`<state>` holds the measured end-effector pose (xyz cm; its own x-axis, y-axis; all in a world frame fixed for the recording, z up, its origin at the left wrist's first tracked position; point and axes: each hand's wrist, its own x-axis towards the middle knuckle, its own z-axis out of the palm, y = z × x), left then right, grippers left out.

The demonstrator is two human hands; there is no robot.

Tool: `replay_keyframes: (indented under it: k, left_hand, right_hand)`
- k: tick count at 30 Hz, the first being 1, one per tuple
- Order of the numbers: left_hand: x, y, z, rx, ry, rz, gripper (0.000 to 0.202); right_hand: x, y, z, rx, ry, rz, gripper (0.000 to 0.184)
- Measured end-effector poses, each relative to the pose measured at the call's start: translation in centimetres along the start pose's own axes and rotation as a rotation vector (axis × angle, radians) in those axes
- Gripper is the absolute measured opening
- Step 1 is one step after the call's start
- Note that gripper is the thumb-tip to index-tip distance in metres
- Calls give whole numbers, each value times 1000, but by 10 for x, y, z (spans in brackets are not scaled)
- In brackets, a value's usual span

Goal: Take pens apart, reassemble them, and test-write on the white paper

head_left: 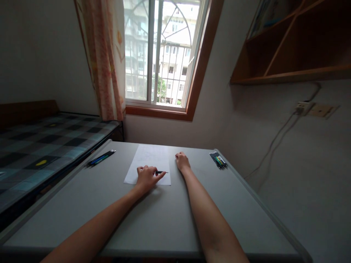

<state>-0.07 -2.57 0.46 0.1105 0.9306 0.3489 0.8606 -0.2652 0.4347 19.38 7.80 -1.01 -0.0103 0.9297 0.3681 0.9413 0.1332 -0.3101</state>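
A white sheet of paper (149,162) lies in the middle of a grey table (115,212). My left hand (147,178) rests on the paper's near edge, fingers closed around a black pen (162,172) whose tip points right. Just past the paper's right edge, my right hand (182,162) rests on the table in a loose fist, and nothing shows in it.
A few pens (101,158) lie at the table's far left and several more pens (218,160) at its far right. A bed with a checked cover (41,142) stands on the left. A window (159,54), curtain, wall shelf (290,44) and socket with cable are beyond.
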Motion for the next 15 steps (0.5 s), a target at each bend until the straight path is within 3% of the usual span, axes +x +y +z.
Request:
replay_keyframes:
  k: [5, 15]
  left_hand:
    - [-1, 2, -3, 7, -6, 13, 53]
    - [0, 1, -4, -2, -18, 37, 53]
  right_hand:
    - [6, -6, 6, 36, 4, -68, 23]
    - [5, -10, 17, 138, 48, -58, 31]
